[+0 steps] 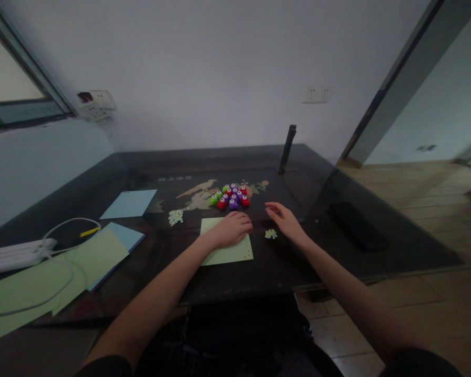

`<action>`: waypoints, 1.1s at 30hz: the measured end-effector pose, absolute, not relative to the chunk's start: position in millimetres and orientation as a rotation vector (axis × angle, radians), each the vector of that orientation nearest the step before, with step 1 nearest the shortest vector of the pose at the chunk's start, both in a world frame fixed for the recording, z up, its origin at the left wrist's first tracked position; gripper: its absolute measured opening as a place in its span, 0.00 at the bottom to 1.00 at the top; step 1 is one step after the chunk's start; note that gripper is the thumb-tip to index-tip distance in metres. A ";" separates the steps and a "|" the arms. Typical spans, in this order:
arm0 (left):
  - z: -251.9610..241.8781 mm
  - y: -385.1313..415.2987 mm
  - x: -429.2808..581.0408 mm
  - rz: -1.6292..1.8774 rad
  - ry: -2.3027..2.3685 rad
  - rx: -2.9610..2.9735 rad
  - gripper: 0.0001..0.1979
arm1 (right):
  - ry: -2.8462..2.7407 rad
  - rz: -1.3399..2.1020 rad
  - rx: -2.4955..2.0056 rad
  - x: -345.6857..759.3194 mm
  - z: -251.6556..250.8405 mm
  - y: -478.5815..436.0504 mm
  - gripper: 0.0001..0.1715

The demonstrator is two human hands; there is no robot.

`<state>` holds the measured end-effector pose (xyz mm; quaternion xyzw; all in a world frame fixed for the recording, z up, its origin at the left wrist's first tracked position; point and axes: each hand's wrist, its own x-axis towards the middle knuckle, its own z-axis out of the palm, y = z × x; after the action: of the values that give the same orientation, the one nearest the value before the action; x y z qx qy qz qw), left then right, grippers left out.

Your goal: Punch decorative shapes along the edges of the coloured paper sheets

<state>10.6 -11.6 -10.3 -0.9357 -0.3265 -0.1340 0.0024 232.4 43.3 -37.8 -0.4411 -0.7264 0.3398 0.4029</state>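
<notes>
Dark tabletop (227, 285) spreads before me, its near edge just short of the pale green sheet (223, 255). My left hand (234, 229) rests on that sheet, fingers bent; whether they grip anything, I cannot tell. My right hand (283, 217) is loose, thumb and fingers parted, near some small jigsaw pieces (271, 234), with room rightward to a black slab (357, 228). Beyond sit bunched red, green and purple blocks (233, 203), then printed characters (175, 178) too blurred to read.

On my feed I see a home-like room, though possibly an office: white wall (212, 78), sockets (316, 94), wood-look floor (435, 196), dark worktop (227, 163) with bird-and-flower decoration.
</notes>
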 end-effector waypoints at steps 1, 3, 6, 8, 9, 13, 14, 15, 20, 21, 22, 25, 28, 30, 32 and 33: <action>-10.1 -11.4 9.5 -0.428 -1.025 -2.930 0.10 | -1.751 0.899 -1.091 230.2 -41.4 40.3 0.17; -9.8 -11.0 7.8 -0.436 -1.028 -2.918 0.09 | -1.651 0.963 -1.062 224.5 -46.7 35.4 0.18; -9.6 -10.6 6.3 -0.407 -1.032 -2.902 0.08 | -1.605 0.965 -1.059 215.2 -50.4 31.2 0.19; -9.7 -10.4 5.8 -0.392 -1.036 -2.906 0.09 | -1.601 0.941 -1.062 209.0 -51.2 29.6 0.19; -9.8 -10.4 5.7 -0.388 -1.041 -2.910 0.09 | -1.608 0.931 -1.062 205.6 -51.4 28.9 0.18; -10.6 -10.0 6.0 -0.353 -1.064 -2.901 0.09 | -1.656 0.908 -1.052 189.4 -51.8 25.3 0.18; -10.8 -9.9 6.3 -0.344 -1.067 -2.894 0.09 | -1.657 0.909 -1.044 184.7 -52.0 24.7 0.18; -11.2 -9.8 6.5 -0.341 -1.068 -2.888 0.09 | -1.649 0.909 -1.036 180.0 -52.3 24.2 0.18; -13.3 -8.7 6.6 -0.345 -1.060 -2.869 0.09 | -1.602 0.898 -0.996 158.5 -56.5 25.9 0.18; -13.8 -8.3 6.3 -0.338 -1.056 -2.867 0.09 | -1.595 0.902 -0.991 155.0 -57.6 26.7 0.18; -14.3 -7.9 5.9 -0.331 -1.055 -2.864 0.08 | -1.585 0.908 -0.984 151.8 -58.6 27.4 0.18; -14.7 -7.0 4.7 -0.323 -1.060 -2.858 0.08 | -1.554 0.927 -0.953 145.0 -59.8 28.7 0.18; -14.2 -6.2 4.3 -0.305 -1.074 -2.865 0.09 | -1.523 0.930 -0.922 142.7 -56.9 27.7 0.19; -14.3 -5.7 4.5 -0.289 -1.089 -2.869 0.09 | -1.497 0.923 -0.909 142.6 -53.5 26.1 0.19; -15.1 -5.2 4.9 -0.284 -1.109 -2.863 0.09 | -1.478 0.921 -0.905 142.8 -50.1 24.6 0.19; -15.7 -5.0 5.0 -0.284 -1.116 -2.859 0.09 | -1.471 0.923 -0.905 142.7 -48.7 24.0 0.19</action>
<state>5.0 -5.0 -15.7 -0.9272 -0.3619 -0.0922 0.0296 142.7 24.0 -48.7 -0.3837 -0.6237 0.3910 0.5576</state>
